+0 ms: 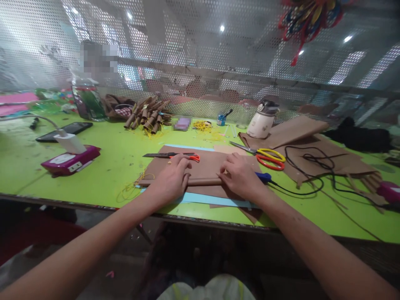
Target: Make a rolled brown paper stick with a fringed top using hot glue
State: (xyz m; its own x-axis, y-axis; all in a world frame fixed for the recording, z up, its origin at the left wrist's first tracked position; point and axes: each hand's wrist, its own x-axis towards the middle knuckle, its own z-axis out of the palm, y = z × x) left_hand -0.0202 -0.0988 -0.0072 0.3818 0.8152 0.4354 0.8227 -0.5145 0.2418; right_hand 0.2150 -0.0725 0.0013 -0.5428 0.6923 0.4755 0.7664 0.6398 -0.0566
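Note:
A narrow roll of brown paper [204,182] lies across a brown paper sheet [206,164] near the table's front edge. My left hand [171,177] is curled over the roll's left part, fingers bent and close together. Toward the other end, my right hand [239,173] pinches the roll between thumb and fingertips. Just beyond my left fingers rests a utility knife [171,155] with a red end. Scissors [259,153] with yellow and orange handles lie past my right hand. A blue-handled corded tool [263,178] is partly hidden behind my right wrist.
On the green table [125,150] are a purple power adapter [73,160], a phone [64,131], several bundled paper rolls [146,114], yellow string [201,126], a bottle [262,119] and more brown paper [296,129]. A black cable [300,193] trails right. A perforated screen [193,50] stands behind.

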